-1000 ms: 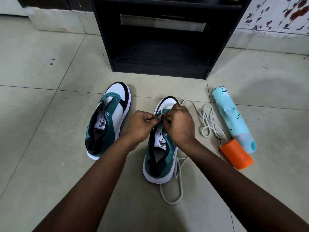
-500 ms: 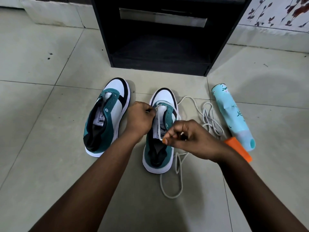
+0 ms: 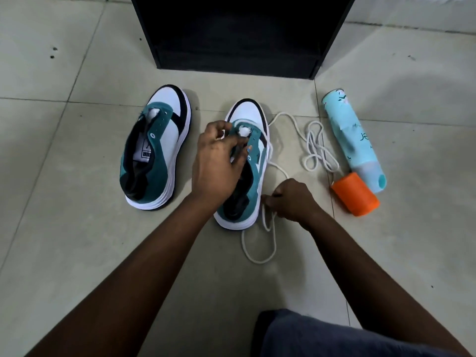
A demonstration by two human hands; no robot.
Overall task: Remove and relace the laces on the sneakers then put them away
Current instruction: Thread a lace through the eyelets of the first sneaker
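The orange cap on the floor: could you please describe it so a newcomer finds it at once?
Start at the black cabinet and look right to the pale blue can lying on the tiles. The orange cap lies at its near end, the only orange thing there.

One camera only, worn on the head, looking forward and steeply down at a tiled floor (image 3: 64, 228), so both forearms run in from the bottom edge and a dark-clad knee (image 3: 322, 336) fills the lower right corner. It sits close: the two sneakers (image 3: 157, 150) lie mid-frame, and the base of a black cabinet (image 3: 237, 57) is cut off by the top edge. The wide lens bends the tile joints toward the edges, and with no second view there is no shared ground to report.
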